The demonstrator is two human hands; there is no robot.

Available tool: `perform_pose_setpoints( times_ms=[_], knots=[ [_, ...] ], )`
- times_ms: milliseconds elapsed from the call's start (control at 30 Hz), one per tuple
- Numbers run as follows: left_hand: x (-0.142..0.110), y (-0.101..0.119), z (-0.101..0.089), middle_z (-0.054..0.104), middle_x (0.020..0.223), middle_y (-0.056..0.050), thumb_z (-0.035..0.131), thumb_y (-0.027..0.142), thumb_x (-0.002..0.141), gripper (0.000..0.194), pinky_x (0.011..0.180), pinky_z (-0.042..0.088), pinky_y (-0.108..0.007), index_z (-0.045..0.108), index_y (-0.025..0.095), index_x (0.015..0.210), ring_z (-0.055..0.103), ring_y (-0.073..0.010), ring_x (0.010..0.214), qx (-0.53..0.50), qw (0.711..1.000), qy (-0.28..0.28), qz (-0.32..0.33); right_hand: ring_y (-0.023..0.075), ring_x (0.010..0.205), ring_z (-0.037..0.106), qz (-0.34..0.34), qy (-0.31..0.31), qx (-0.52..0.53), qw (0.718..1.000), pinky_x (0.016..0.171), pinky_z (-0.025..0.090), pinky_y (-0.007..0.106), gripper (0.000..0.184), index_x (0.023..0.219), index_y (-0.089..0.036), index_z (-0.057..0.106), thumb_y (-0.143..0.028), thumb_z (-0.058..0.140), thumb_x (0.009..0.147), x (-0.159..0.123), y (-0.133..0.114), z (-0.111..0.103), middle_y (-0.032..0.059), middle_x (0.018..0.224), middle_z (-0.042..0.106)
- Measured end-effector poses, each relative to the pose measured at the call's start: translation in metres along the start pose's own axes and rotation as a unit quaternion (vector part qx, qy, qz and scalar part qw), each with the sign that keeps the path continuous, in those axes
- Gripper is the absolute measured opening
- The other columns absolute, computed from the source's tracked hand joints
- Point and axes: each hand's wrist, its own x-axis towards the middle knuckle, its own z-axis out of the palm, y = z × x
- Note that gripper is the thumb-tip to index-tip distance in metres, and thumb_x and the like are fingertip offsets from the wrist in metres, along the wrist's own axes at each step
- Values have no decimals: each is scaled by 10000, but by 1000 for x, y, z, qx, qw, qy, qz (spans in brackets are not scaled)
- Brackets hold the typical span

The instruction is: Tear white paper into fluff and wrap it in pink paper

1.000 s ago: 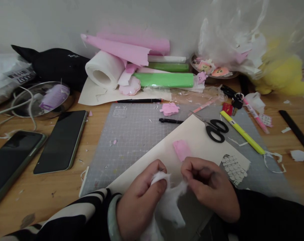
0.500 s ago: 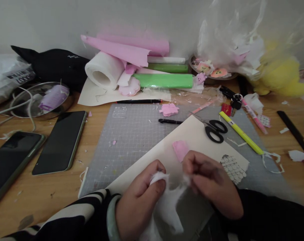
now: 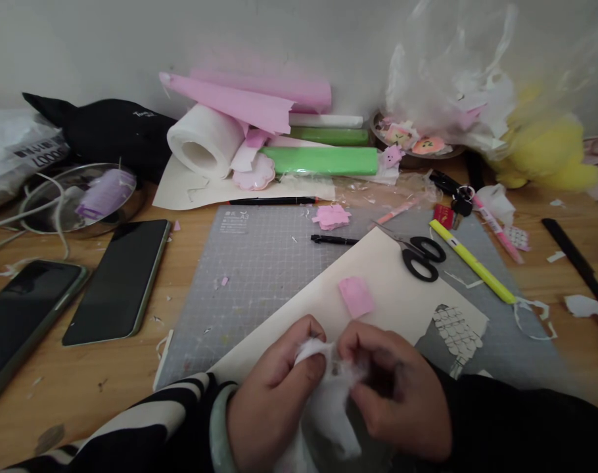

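My left hand (image 3: 279,394) is closed on a crumpled white tissue (image 3: 331,407), its thumb pressed over the top edge. The tissue hangs down past the fingers in soft torn folds. At its right edge my right hand (image 3: 397,387) pinches a wispy bit of the same tissue, slightly blurred. Just beyond the hands, a small pink paper square (image 3: 356,296) rests on a cream sheet of paper (image 3: 309,299). Black-handled scissors (image 3: 420,256) lie across the sheet's far corner. Right of my right hand is a cut-out with a scale-like line pattern (image 3: 457,332).
A grey cutting mat (image 3: 250,263) lies under the sheet. Two phones (image 3: 119,282) and a metal bowl (image 3: 77,197) are on the left. Along the back are a white paper roll (image 3: 205,141) and green packs (image 3: 323,160). A yellow cutter (image 3: 471,259) lies at right.
My right hand has moved left and slightly down, closer to my left hand, at the tissue's edge. More of the pink square and the patterned cut-out shows. My left hand stays in place.
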Motion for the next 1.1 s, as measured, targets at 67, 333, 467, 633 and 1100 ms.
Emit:
perform_pose_setpoints(
  times_ms=[67, 333, 467, 633, 1100],
  knots=[
    [0, 0, 0, 347, 613, 45, 375, 222, 730, 30, 565, 304, -220, 386, 201, 712, 334, -113, 589, 5, 1000, 2, 7, 49, 418, 258, -2, 1, -8, 1000, 386, 197, 171, 80, 521, -174, 375, -99, 401, 510, 0, 1, 0, -70, 440, 286],
    [-2, -5, -1, 354, 624, 48, 383, 231, 738, 35, 573, 301, -216, 381, 203, 717, 332, -112, 600, 1, 1000, -4, 20, 63, 434, 333, 24, 42, -15, 999, 400, 256, 175, 118, 588, -183, 403, -106, 416, 500, 0, -5, 1, -57, 480, 373],
    [-1, -5, -1, 353, 610, 50, 382, 236, 742, 47, 562, 296, -218, 384, 206, 706, 337, -113, 592, -3, 1000, 3, 13, 65, 403, 337, 28, 20, -29, 999, 381, 246, 185, 76, 484, -178, 380, -134, 417, 534, 1, -5, -6, -45, 429, 365],
    [0, -4, 1, 367, 608, 46, 394, 245, 724, 53, 559, 297, -221, 387, 199, 700, 340, -112, 585, -17, 1000, 2, 2, 68, 418, 355, 25, 12, 29, 999, 390, 270, 182, 87, 563, -179, 406, -131, 382, 494, 1, -3, -6, -43, 478, 405],
    [1, -3, 0, 382, 624, 43, 380, 228, 735, 44, 579, 308, -222, 394, 199, 705, 360, -115, 610, -8, 1000, -2, 23, 49, 426, 324, 47, -13, 56, 997, 401, 251, 168, 150, 614, -172, 434, -111, 412, 478, 4, -2, -2, -61, 484, 396]
  ],
)
